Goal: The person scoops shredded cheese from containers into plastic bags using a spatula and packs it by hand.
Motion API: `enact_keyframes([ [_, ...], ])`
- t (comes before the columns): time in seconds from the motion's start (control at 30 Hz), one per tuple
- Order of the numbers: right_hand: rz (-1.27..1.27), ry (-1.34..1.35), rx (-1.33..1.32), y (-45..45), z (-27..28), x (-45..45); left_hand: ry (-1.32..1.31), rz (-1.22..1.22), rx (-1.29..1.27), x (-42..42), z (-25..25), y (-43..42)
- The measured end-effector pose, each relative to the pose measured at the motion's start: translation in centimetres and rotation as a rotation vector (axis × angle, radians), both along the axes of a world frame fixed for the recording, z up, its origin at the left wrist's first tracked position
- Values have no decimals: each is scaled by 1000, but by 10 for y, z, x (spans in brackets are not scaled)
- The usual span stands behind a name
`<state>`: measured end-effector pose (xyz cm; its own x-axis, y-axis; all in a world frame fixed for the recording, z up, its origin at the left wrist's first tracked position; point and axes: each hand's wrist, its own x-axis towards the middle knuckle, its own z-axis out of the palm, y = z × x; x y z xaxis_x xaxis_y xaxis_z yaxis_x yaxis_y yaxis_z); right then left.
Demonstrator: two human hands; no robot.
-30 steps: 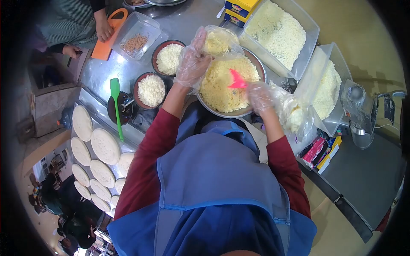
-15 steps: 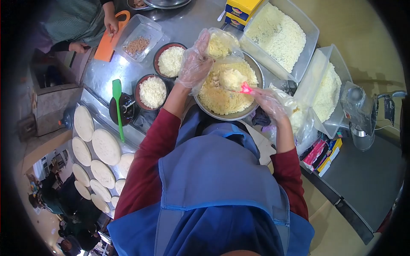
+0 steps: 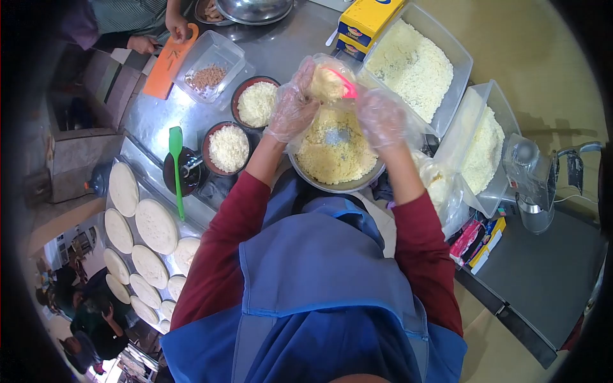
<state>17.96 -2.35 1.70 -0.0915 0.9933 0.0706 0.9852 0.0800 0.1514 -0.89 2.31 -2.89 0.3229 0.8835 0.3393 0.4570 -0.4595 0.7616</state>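
Observation:
My left hand point(image 3: 292, 110), in a clear plastic glove, grips the edge of a clear plastic bag point(image 3: 357, 66) above the metal bowl. My gloved right hand point(image 3: 381, 120) is closed on a pink spatula point(image 3: 347, 84), whose blade is at the bag's mouth against a pale yellow lump point(image 3: 328, 83). Below both hands the metal bowl point(image 3: 338, 187) holds yellow crumbly grated food point(image 3: 332, 159), with a bare patch of its bottom showing in the middle.
Two clear tubs point(image 3: 469, 51) point(image 3: 511, 121) of grated food stand at the right, yellow boxes point(image 3: 367, 18) behind. Left are two brown bowls point(image 3: 207, 153) point(image 3: 235, 102), a green spatula point(image 3: 176, 142), a dough tray point(image 3: 167, 252), an orange board point(image 3: 167, 67) and a co-worker's hands point(image 3: 177, 27).
My right hand has moved up from the bowl to the bag, carrying a spatula load. The bowl's contents are lower in the middle. The co-worker's hands have shifted.

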Motion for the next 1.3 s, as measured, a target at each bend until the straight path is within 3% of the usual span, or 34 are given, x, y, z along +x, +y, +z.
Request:
enact_keyframes([
  [0.03,0,3,2,3,-6,-6,-46,2,-71,-1,-1,1],
  [0.1,167,-6,245,4,-10,-16,-91,4,-146,-1,0,0],
  [0.17,125,18,225,2,2,-17,-267,7,-317,-1,1,1],
  [0.33,15,45,260,-32,30,-2,-279,-3,-238,-6,-8,6],
  [0.4,-45,353,260,-59,32,19,-275,-7,-251,-8,-10,8],
  [0.47,-152,353,-20,-86,20,40,-417,-14,-259,-8,-16,11],
  [0.5,-158,352,-19,-99,3,47,-418,-19,-260,-5,-11,9],
  [0.57,-80,236,-256,-117,-36,56,-622,50,-449,1,3,4],
  [0.67,-12,311,-207,-114,-51,53,-498,105,-338,3,-4,12],
  [0.77,-41,334,1,-62,-17,31,-366,151,-260,6,2,15],
  [0.87,-177,521,-11,2,-16,16,-476,157,-310,11,0,20],
  [0.93,-207,536,-236,30,-22,13,-558,189,-366,10,-11,26],
  [1.0,-76,505,-221,47,-31,13,-642,217,-424,8,-9,35],
  [1.03,51,468,-211,55,-34,14,-549,260,-478,6,-3,40],
  [1.17,-25,685,-89,101,-14,7,-414,341,-547,3,18,54],
  [1.23,120,480,8,124,-6,5,-510,309,-402,4,14,67],
  [1.3,90,562,24,140,-4,-2,-598,280,-258,2,18,73],
])
